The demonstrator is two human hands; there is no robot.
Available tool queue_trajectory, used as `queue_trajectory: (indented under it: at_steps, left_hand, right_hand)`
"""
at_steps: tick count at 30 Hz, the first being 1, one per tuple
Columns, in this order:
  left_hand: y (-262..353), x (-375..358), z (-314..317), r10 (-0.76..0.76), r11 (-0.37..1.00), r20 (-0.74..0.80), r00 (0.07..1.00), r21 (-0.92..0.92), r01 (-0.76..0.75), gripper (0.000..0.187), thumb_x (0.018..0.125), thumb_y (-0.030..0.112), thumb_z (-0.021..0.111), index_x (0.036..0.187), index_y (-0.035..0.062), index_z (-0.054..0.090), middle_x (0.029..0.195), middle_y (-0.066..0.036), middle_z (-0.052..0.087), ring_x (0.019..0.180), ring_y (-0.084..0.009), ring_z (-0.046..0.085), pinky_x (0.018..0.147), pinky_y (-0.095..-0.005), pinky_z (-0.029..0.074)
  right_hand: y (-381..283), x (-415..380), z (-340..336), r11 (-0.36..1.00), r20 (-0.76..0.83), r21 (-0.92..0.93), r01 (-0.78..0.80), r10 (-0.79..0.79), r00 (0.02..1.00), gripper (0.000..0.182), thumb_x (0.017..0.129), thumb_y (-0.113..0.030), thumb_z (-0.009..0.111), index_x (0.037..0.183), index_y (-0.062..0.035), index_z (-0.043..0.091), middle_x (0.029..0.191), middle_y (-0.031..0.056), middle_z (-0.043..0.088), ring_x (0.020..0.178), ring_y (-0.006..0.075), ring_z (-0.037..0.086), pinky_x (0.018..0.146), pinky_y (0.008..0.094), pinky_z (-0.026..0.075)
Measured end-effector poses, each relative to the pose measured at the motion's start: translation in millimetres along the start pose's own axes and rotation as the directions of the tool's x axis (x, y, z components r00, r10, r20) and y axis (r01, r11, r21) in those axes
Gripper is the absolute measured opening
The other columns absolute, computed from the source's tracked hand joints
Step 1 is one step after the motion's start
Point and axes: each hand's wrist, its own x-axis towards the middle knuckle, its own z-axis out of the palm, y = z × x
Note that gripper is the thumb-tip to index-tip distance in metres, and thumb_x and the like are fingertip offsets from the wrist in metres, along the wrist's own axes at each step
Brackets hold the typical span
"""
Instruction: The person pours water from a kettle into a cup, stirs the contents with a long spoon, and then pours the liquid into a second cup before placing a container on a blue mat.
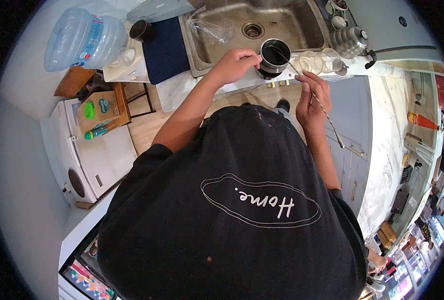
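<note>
sink (294,25) | left hand (237,66) pinching cup (273,69) rim | right hand (313,99) pinching spoon (330,122), cup between

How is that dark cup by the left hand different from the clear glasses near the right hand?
Colour: the dark cup looks nearly black with a shiny rim, while the clear glasses are see-through.
Handling: the left hand is at the dark cup's rim; no hand holds the clear glasses.
Use: a long stirrer in the right hand reaches into the dark cup, but none stands in the clear glasses.
Both are near the sink.
</note>
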Motion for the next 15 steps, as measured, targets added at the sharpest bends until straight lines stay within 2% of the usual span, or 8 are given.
queue_trajectory:
  at_steps: [5,8,11,15]
  left_hand:
    - [-0.9,-6.3,6.1,0.036,0.999,-0.007,0.999,0.009,-0.036,0.032,0.1,0.031,0.061,0.088,0.003,0.072,0.089,-0.003,0.071,0.09,-0.0123,0.061,0.09,-0.03,0.044]
    - [-6.4,-6.5,10.3,0.056,0.998,-0.038,0.998,-0.029,-0.057,0.03,0.096,0.031,0.064,0.086,0.0044,0.073,0.083,-0.004,0.07,0.083,-0.0138,0.059,0.081,-0.0305,0.046]
    - [-3.9,-5.3,8.3,0.03,1.0,0.002,1.0,0.004,-0.03,0.03,0.096,0.031,0.064,0.086,0.0039,0.074,0.086,-0.005,0.072,0.087,-0.015,0.061,0.086,-0.0313,0.046]
    - [-1.6,-3.6,6.3,0.064,0.998,0.015,0.998,0.015,-0.065,0.033,0.101,0.03,0.059,0.088,0.0025,0.072,0.088,-0.002,0.071,0.089,-0.0113,0.06,0.088,-0.0302,0.044]
  right_hand:
    - [2.6,-4.6,1.7,1.0,0.0,0.012,0.004,-0.004,1.0,0.011,0.093,-0.005,0.065,0.101,-0.009,0.072,0.109,0.0132,0.073,0.102,0.0312,0.067,0.091,0.0398,0.05]
    - [2.9,-7.1,1.8,1.0,0.009,0.009,0.006,-0.006,1.0,0.011,0.093,-0.004,0.065,0.101,-0.0082,0.071,0.108,0.0137,0.073,0.102,0.0308,0.067,0.091,0.0397,0.05]
    - [2.3,-6.7,1.7,1.0,0.017,0.008,0.012,-0.012,1.0,0.011,0.092,-0.002,0.066,0.101,-0.0073,0.07,0.108,0.014,0.073,0.102,0.0304,0.067,0.091,0.0395,0.05]
    - [-1.1,-4.0,-1.1,1.0,0.019,0.001,0.003,-0.003,1.0,0.01,0.092,-0.002,0.065,0.1,-0.0065,0.07,0.108,0.0139,0.073,0.102,0.0302,0.068,0.091,0.0396,0.05]
